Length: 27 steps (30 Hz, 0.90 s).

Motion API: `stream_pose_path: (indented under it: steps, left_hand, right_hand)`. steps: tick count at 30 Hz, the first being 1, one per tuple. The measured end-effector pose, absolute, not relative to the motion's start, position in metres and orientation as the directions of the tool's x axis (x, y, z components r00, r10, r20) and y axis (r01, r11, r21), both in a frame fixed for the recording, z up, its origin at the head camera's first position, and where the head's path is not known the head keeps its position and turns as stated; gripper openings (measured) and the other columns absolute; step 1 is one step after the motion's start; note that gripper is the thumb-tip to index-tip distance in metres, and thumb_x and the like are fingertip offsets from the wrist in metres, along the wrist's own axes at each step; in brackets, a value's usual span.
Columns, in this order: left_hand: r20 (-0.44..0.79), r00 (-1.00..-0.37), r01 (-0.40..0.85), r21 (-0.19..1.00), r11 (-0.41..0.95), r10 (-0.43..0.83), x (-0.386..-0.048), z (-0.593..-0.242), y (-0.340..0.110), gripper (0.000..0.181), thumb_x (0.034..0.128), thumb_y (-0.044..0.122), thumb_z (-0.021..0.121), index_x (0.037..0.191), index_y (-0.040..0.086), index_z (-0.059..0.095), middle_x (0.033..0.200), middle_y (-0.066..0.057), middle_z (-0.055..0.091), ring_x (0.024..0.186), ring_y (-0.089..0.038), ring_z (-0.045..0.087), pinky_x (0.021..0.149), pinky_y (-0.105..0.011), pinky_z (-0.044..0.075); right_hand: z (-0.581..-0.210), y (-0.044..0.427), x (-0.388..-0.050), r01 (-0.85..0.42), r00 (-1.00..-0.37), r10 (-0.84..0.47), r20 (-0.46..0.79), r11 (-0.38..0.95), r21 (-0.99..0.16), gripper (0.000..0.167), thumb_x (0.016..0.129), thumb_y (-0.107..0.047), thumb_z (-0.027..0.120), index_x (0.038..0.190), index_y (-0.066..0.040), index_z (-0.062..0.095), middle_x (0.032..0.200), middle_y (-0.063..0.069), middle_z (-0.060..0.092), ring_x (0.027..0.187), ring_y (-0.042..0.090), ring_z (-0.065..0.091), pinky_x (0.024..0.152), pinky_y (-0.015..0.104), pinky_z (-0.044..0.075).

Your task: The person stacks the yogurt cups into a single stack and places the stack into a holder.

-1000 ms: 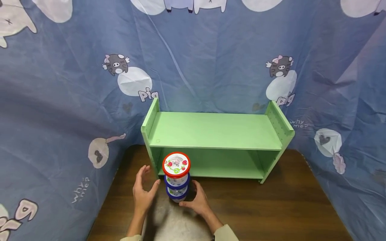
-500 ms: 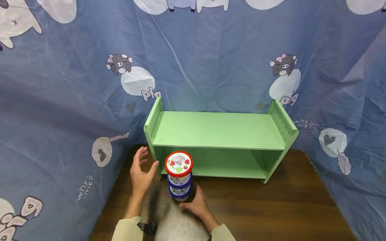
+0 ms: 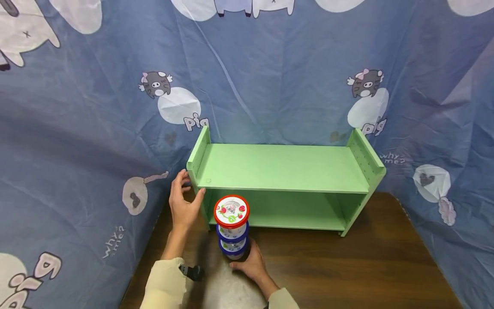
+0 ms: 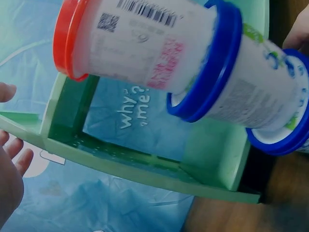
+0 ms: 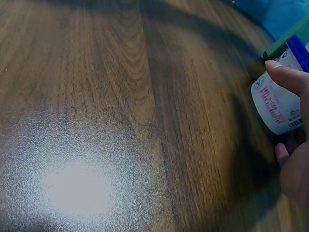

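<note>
Three round plastic tubs stand stacked on the table at the shelf's left front. On top is the red-lidded tub with a strawberry print; below it are the middle blue-lidded tub and the bottom blue-lidded tub. My left hand is raised beside the left side panel of the green shelf, thumb and fingers spread on either side of its front edge; contact is not clear. Low beside the stack is my right hand, its thumb and fingers spread around the bottom tub without a visible grip.
The shelf has two levels between raised side panels. A blue pig-print curtain hangs behind it and along both sides. Dark brown wood-grain tabletop extends to the right, and light glares off it near the front.
My left hand has risen from beside the tubs and moved forward to the shelf's left panel. My right hand stays beside the stack. The head view has shifted slightly.
</note>
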State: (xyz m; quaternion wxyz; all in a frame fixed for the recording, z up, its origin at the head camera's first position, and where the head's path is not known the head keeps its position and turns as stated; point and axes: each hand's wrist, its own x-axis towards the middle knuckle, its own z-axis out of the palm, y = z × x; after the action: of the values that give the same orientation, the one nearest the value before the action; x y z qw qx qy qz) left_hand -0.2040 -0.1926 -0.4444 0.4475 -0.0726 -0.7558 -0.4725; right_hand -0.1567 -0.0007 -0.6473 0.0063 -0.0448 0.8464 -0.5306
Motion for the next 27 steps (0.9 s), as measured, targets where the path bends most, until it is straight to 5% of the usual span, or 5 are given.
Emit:
stream_pose_path:
  steps: [12,27]
  left_hand:
    - [0.778,-0.592,0.545,0.578,0.607,-0.209,-0.231,-0.44,-0.206,0.069,0.0768,-0.008,0.078,0.141,0.003,0.055,0.138,-0.023,0.058,0.123,-0.033,0.056,0.083,-0.023,0.046]
    - [0.754,-0.629,0.486,0.571,0.662,-0.189,-0.238,-0.44,-0.209,0.06,0.0848,-0.012,0.065,0.141,0.008,0.057,0.136,-0.022,0.061,0.127,-0.038,0.058,0.101,-0.053,0.045]
  right_hand:
    - [-0.651,-0.008,-0.161,-0.096,-0.995,-0.055,0.08,0.446,-0.89,0.101,0.054,-0.023,0.095,0.139,0.001,0.047,0.13,0.023,0.063,0.122,0.041,0.06,0.103,0.056,0.047]
    - [-0.654,-0.015,-0.166,-0.064,-0.997,0.002,0.071,0.405,-0.912,0.105,0.051,-0.023,0.096,0.142,-0.005,0.047,0.131,0.02,0.064,0.123,0.038,0.061,0.105,0.054,0.047]
